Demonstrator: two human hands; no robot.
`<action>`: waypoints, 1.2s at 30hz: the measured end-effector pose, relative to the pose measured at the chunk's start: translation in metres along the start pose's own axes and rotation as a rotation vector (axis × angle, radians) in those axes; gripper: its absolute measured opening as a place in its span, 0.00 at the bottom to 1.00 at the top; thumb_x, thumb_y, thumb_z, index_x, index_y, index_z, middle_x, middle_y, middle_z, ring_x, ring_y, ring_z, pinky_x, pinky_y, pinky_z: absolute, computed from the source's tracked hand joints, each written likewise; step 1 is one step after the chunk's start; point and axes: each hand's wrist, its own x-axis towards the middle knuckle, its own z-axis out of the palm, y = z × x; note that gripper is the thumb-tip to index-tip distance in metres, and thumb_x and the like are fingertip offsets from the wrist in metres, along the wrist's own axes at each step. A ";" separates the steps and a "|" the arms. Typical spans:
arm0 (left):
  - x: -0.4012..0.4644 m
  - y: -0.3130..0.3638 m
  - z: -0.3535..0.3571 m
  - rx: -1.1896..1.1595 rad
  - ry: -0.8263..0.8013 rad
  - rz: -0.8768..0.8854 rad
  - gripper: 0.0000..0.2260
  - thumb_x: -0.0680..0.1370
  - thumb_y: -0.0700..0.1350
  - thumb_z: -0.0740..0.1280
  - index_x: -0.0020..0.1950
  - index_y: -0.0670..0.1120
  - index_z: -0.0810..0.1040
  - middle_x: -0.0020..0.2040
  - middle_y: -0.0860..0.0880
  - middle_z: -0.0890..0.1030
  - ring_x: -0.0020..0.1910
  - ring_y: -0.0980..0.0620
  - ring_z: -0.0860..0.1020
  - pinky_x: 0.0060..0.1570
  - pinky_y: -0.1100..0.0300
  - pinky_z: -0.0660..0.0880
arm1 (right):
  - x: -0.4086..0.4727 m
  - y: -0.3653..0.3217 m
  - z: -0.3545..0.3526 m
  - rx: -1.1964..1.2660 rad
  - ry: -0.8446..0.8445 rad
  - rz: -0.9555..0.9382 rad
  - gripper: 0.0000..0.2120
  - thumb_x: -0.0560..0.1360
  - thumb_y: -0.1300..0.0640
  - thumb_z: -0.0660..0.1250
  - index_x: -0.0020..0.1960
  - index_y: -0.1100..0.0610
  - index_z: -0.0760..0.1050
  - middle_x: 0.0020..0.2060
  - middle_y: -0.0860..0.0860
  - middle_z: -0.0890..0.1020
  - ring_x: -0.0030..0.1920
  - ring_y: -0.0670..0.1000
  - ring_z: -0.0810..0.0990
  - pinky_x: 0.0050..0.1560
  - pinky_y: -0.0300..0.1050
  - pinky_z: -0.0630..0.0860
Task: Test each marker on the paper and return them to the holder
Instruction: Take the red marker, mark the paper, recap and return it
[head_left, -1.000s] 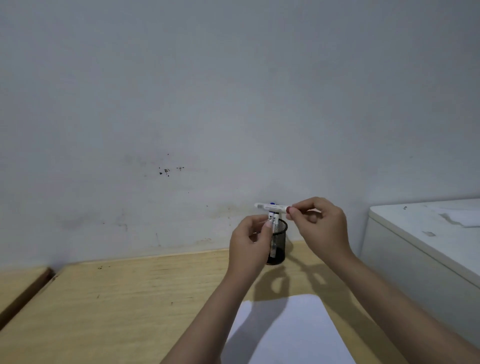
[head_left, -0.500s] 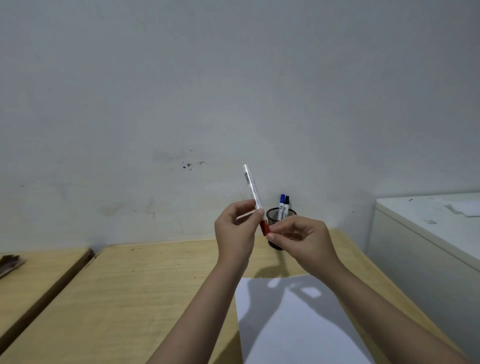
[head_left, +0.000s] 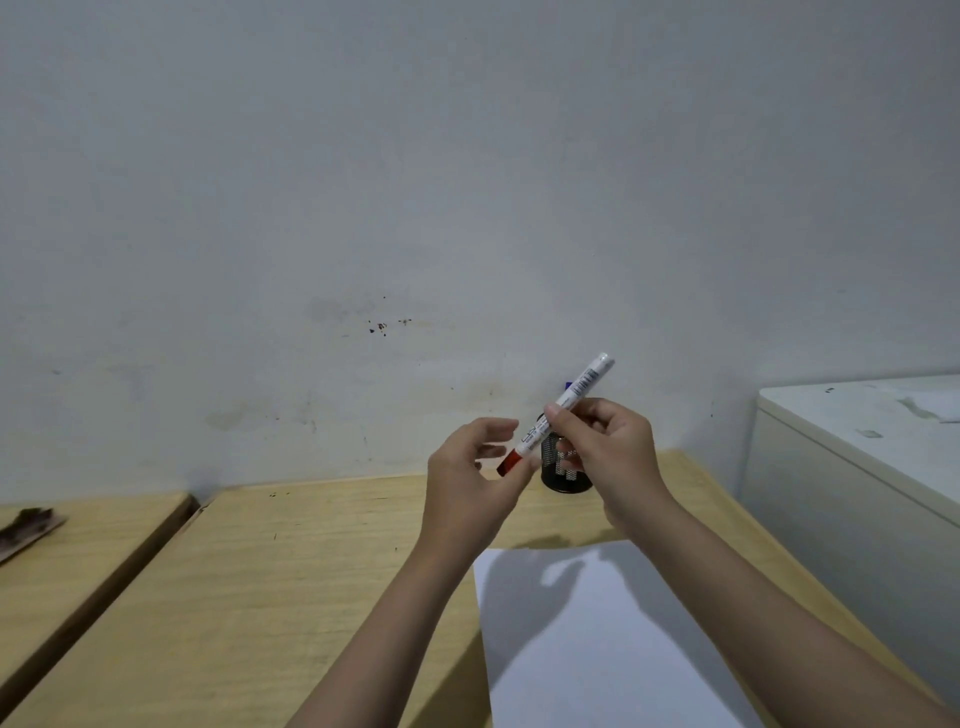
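Note:
A white marker with a red cap (head_left: 558, 412) is held tilted above the desk, cap end down-left. My right hand (head_left: 602, 447) grips the white barrel near its middle. My left hand (head_left: 475, 467) pinches the red cap end between thumb and fingers. Behind my hands stands a black mesh holder (head_left: 563, 470) near the wall; a blue marker tip (head_left: 568, 386) shows above it, the rest hidden by my right hand. A white sheet of paper (head_left: 597, 639) lies on the desk below my hands.
The wooden desk (head_left: 291, 582) runs to the wall. A second wooden surface (head_left: 78, 551) sits at left across a gap, with a dark object (head_left: 26, 525) on it. A white cabinet (head_left: 872, 452) stands at right.
The marker has swung from nearly upright to tilted right. My right hand moved from the cap end to the barrel; my left hand now pinches the red cap.

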 end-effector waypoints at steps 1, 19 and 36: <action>0.000 -0.002 -0.002 0.033 0.001 -0.009 0.10 0.67 0.44 0.76 0.47 0.51 0.82 0.43 0.55 0.83 0.42 0.60 0.81 0.42 0.70 0.74 | 0.000 0.000 -0.001 0.005 0.016 -0.012 0.09 0.71 0.56 0.72 0.45 0.62 0.80 0.29 0.50 0.79 0.26 0.42 0.75 0.29 0.37 0.74; 0.006 -0.011 -0.007 -0.117 -0.224 -0.138 0.05 0.72 0.36 0.71 0.38 0.46 0.82 0.38 0.39 0.84 0.37 0.50 0.78 0.42 0.52 0.76 | -0.001 0.028 -0.004 -0.116 -0.143 -0.104 0.10 0.74 0.54 0.67 0.41 0.61 0.79 0.30 0.57 0.79 0.27 0.46 0.77 0.43 0.56 0.79; 0.059 -0.136 0.020 0.396 -0.346 -0.412 0.07 0.71 0.37 0.67 0.46 0.43 0.82 0.43 0.48 0.81 0.43 0.52 0.78 0.41 0.65 0.71 | 0.029 0.070 -0.033 -0.041 -0.057 -0.070 0.09 0.75 0.61 0.66 0.40 0.65 0.77 0.28 0.56 0.82 0.23 0.46 0.73 0.31 0.45 0.75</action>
